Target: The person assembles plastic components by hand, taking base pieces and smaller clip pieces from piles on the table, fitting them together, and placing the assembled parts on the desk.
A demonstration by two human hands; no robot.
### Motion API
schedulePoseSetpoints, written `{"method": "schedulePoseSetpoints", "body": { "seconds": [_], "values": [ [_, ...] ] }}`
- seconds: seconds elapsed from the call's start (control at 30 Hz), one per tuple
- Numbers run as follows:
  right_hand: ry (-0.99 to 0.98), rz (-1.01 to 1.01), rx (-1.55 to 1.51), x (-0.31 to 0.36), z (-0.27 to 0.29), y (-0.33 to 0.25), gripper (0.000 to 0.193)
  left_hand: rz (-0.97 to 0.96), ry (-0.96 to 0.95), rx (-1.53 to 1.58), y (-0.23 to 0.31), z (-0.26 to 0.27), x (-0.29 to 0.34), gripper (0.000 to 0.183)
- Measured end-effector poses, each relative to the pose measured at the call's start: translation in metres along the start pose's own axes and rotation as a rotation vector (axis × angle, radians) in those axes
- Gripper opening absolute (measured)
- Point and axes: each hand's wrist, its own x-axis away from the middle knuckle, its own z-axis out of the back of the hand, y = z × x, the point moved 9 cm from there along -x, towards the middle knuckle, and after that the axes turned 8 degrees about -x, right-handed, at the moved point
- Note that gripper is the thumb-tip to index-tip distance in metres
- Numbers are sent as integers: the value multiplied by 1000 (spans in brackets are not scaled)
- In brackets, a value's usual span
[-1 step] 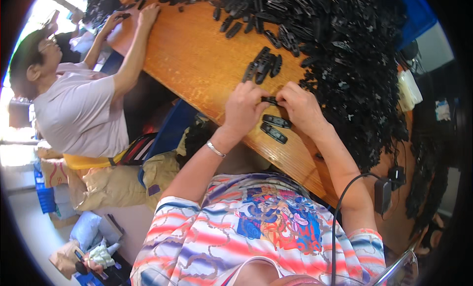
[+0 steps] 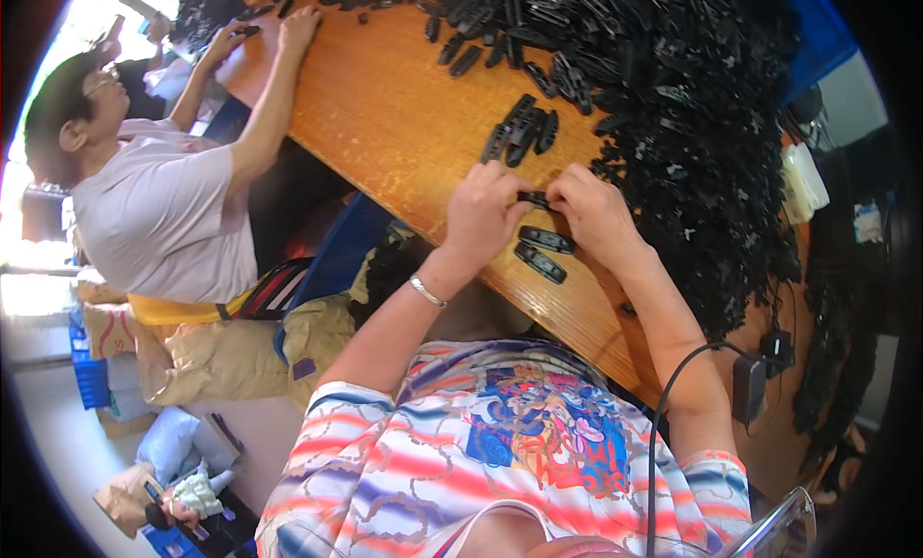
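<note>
Pinching a black part [image 2: 534, 200] between fingertips of left hand [image 2: 480, 215] and right hand [image 2: 593, 214], over the table [image 2: 385, 116]. From it, two parts [image 2: 540, 263] at six o'clock, a cluster [image 2: 520, 135] at twelve, a heap [image 2: 692, 135] at two. Apparently mid-piece, plenty left; cannot tell done from undone.

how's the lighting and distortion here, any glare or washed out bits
Head view: upper left edge washed out to white; wooden table brightly lit; black heap so dark that many pieces merge; black piece between left hand and right hand shows little detail; fisheye picture fades to black at its corners.
</note>
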Motion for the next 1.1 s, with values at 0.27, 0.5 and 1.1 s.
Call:
{"method": "schedulePoseSetpoints", "body": {
  "seconds": [0.27,0.5,1.1],
  "values": [
    [-32,-128,-138,-9,9,12,13,131,-79,-24,0,-6,-7,14],
    [-213,-517,85,-16,10,50,31,271,-225,-40,-1,-22,-16,13],
    [135,-373,133,55,62,21,16,139,92,-108,2,13,-26,22]
  ]
}}
